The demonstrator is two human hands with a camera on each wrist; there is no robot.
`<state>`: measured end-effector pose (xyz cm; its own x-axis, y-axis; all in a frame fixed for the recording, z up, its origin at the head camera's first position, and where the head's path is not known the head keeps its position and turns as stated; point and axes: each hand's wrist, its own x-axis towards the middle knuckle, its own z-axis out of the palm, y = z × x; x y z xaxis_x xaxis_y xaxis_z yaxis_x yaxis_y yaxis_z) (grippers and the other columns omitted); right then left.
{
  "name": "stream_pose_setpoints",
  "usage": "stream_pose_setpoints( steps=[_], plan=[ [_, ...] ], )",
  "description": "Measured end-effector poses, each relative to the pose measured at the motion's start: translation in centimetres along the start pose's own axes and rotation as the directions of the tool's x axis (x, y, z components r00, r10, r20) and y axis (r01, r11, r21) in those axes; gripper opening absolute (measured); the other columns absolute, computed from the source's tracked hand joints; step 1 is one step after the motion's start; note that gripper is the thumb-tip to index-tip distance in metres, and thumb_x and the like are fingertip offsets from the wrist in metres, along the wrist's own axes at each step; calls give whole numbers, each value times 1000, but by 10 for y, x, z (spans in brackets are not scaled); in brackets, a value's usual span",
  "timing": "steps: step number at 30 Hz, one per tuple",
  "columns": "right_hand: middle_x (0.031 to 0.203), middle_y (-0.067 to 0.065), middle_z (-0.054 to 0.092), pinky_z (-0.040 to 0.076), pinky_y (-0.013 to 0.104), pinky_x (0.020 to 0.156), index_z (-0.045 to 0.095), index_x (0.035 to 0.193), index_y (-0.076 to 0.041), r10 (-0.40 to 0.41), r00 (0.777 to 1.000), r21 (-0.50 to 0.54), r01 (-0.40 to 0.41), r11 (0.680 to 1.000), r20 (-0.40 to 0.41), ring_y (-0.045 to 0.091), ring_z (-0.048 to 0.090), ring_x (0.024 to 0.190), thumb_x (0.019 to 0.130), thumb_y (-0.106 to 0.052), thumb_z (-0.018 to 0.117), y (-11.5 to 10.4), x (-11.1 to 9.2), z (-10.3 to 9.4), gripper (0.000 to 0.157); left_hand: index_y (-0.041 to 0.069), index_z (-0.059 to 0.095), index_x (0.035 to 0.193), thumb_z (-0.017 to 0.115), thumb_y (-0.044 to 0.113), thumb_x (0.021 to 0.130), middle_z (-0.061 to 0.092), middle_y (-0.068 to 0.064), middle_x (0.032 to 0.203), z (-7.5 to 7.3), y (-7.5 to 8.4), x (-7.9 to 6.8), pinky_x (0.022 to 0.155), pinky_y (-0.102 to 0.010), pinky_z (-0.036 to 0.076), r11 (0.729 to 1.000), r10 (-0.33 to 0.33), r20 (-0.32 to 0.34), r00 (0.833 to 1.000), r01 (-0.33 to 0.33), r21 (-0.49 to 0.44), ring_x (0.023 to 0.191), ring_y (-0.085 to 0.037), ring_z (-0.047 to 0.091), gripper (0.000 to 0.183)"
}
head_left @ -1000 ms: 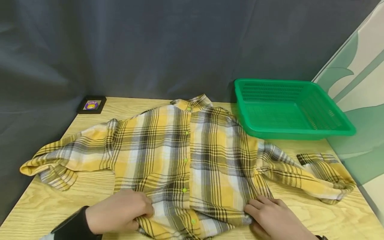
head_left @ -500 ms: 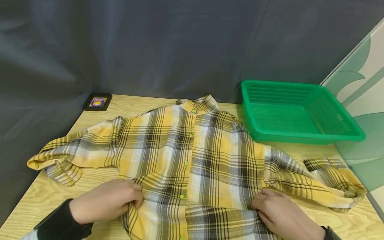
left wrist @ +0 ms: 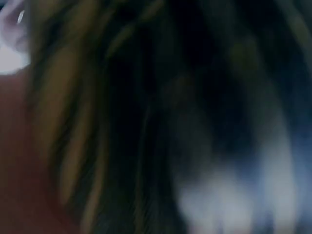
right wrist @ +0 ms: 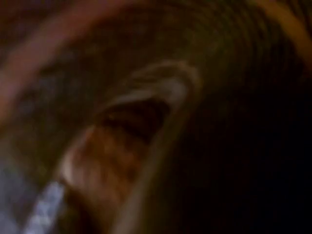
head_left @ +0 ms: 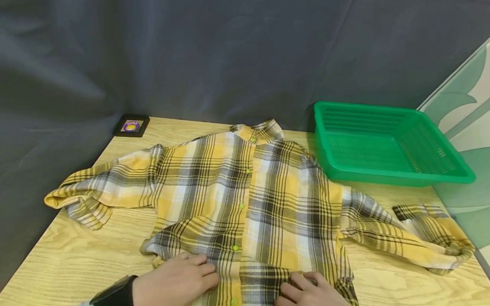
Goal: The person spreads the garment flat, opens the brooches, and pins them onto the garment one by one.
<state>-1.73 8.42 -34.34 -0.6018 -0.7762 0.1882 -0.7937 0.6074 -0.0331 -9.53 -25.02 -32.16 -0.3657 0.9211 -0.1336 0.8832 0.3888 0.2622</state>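
Observation:
A yellow, grey and white plaid shirt [head_left: 214, 182] lies front up, with green buttons down its middle and its sleeves spread to both sides. My left hand [head_left: 176, 280] rests on the lower front, left of the buttons, fingers loosely bent; its thumb is hidden. To the right of the button band, the fingers of my right hand [head_left: 310, 293] curl into the cloth. Dark, blurred plaid cloth [left wrist: 78, 112] fills most of the left wrist view. In the right wrist view, a blurred fingertip or thumb [right wrist: 107, 161] shows inside a cloth fold. The shirt's hem is out of sight.
A green plastic basket [head_left: 375, 172] stands at the back right, close to the shirt's shoulder. At the back left of the wooden table [head_left: 76, 259] lies a small black-framed item [head_left: 132, 126] with a purple and yellow picture. A dark curtain [head_left: 229, 55] hangs behind.
Both hands have left the shirt's sides and moved inward and toward me over its lower front. The left side edge now lies bunched. The view has shifted slightly.

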Motion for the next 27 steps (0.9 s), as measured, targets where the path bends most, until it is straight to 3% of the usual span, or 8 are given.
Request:
stream_pose_setpoints(
  steps=[3,7,10,13,18,22,24,27],
  plan=[
    [90,-25,53,44,30,65,59,91,-41,11,999,-5,-11,1000,33,0,42,84,95,-58,56,-1,0,8,18,24,69,113,41,72,93,69,11,110,13,5,8,75,-34,55,992,7,-17,1000,-5,124,103,-12,63,59],
    [84,-27,54,42,28,64,63,88,-39,1,995,47,-5,999,100,-1,40,79,94,-59,55,4,2,8,22,29,73,92,73,46,85,70,17,91,19,6,12,69,-28,52,984,4,-4,1000,-3,176,89,-7,64,19],
    [81,-27,55,44,27,64,64,88,-38,4,993,83,-15,996,121,-2,45,76,94,-60,55,8,5,-2,24,30,66,74,78,22,71,62,19,68,14,4,11,57,-19,38,982,7,-22,1000,-3,187,70,-2,55,14],
    [81,-24,57,49,29,65,62,84,-36,16,999,57,-19,998,38,-1,49,75,97,-55,55,13,13,-19,25,28,64,72,74,14,70,56,16,59,-6,-1,9,52,-19,32,975,-4,-112,994,29,219,61,-4,49,17],
    [81,-18,51,50,36,68,55,80,-29,27,985,-89,-43,995,-172,5,43,77,92,-73,42,23,28,-51,47,25,66,77,78,9,78,60,12,67,-55,-11,1,54,-20,25,927,25,-372,928,118,355,64,-8,43,20],
    [83,-14,47,49,40,71,54,82,-27,37,980,-150,-67,986,-194,9,39,80,84,-85,35,23,30,-63,61,21,62,79,64,15,88,60,10,74,-74,-12,-4,61,-26,16,882,93,-453,887,138,451,72,-13,33,12],
    [83,-15,46,47,39,73,53,81,-28,38,985,-140,-62,988,-170,8,39,82,86,-81,39,20,27,-58,55,21,62,80,61,16,90,60,9,77,-71,-12,-4,61,-26,17,884,104,-445,890,122,450,73,-13,34,11],
    [81,-21,47,42,30,69,55,81,-34,21,998,-70,-25,997,-51,3,39,81,91,-71,47,15,19,-38,40,22,65,88,68,12,89,63,9,84,-54,-12,-5,58,-23,23,933,71,-352,933,62,354,77,-11,47,10]
  ],
)
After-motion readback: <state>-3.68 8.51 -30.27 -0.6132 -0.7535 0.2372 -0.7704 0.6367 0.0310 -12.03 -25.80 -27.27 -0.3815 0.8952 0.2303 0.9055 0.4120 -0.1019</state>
